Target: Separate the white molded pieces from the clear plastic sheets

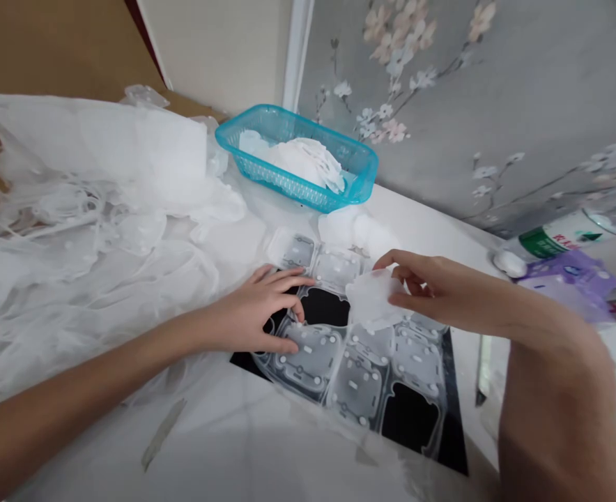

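On a black mat (454,411) lies a translucent sheet with rounded-square die-cut pieces (357,383). Black shows through at several gaps where no piece sits. My left hand (256,307) rests palm down on the sheet's left side, its fingers spread and the thumb lying near one piece (311,355). Between the thumb and fingers of my right hand (423,286) is a thin whitish translucent piece (373,300), tilted above the sheet's upper right part. Its lower edge hangs close over the die-cut pieces; whether it touches them I cannot tell.
A blue plastic basket (297,157) with white pieces stacked in it stands at the back. Crumpled translucent scrap film (78,272) piles up at the left. To the right are a purple packet (572,279), a labelled bottle (564,233) and a slim cutter-like tool (483,369).
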### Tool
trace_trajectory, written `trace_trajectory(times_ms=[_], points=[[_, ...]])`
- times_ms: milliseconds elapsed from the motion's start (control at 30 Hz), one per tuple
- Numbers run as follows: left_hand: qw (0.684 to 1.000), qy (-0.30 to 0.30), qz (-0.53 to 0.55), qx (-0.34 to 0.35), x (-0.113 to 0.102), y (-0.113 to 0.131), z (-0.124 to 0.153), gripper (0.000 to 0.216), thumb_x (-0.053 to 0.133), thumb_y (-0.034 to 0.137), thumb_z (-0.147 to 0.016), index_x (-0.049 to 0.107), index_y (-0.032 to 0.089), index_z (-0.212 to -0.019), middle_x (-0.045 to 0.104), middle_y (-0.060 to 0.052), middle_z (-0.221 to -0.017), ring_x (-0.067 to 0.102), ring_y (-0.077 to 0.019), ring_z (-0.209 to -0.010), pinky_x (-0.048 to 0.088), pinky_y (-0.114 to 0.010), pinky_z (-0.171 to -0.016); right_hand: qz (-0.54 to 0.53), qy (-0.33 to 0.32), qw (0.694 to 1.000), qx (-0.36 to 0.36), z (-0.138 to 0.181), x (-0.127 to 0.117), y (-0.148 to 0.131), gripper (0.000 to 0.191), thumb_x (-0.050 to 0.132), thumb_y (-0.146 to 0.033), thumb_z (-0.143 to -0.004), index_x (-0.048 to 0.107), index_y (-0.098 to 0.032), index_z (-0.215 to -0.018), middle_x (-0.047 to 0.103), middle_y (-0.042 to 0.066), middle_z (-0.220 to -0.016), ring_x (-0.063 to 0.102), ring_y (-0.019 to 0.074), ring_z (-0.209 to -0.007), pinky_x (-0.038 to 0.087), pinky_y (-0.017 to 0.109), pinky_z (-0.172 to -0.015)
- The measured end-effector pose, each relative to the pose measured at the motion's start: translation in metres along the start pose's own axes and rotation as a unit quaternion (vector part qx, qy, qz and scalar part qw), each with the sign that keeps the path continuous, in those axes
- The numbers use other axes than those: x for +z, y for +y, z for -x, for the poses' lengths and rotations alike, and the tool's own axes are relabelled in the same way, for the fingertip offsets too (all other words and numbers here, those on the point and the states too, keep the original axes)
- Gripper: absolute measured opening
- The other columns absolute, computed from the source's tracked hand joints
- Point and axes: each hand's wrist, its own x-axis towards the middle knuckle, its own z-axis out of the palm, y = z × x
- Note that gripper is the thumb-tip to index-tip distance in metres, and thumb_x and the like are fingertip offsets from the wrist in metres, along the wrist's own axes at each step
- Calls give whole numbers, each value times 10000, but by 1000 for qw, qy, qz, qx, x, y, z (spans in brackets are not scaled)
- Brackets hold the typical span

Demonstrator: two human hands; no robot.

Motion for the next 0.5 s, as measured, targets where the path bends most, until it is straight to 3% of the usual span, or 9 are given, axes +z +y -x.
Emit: trace_trajectory(times_ms=[200, 400, 500], points=[[1000, -18, 11, -5, -3, 1, 0, 260, 607, 475, -763, 561, 243, -872, 265, -10, -1492, 120, -266, -1392, 24, -549, -1093, 0, 8, 1000, -5, 2, -7, 6, 282, 451, -304, -842, 470, -246, -1118, 421, -44, -623, 405, 100, -539, 331, 221, -497], [999, -31, 13, -2, -5, 1, 1, 245, 601, 461, -774, 554, 237, -864, 238, -4, -1502, 102, -263, -1395, 10, -541, -1096, -13, 84, 995, -49, -6, -5, 13, 300, 490, -290, -844, 459, -224, -1136, 380, -62, -583, 367, 84, -502, 310, 211, -482], [999, -48, 10, -9, -7, 2, 2, 246, 587, 460, -786, 547, 233, -874, 215, -5, -1509, 84, -262, -1398, 6, -536, -1096, -52, 135, 986, -80, -12, -2, 13, 271, 516, -301, -841, 479, -223, -1098, 428, -51, -628, 354, 72, -499, 298, 203, -466]])
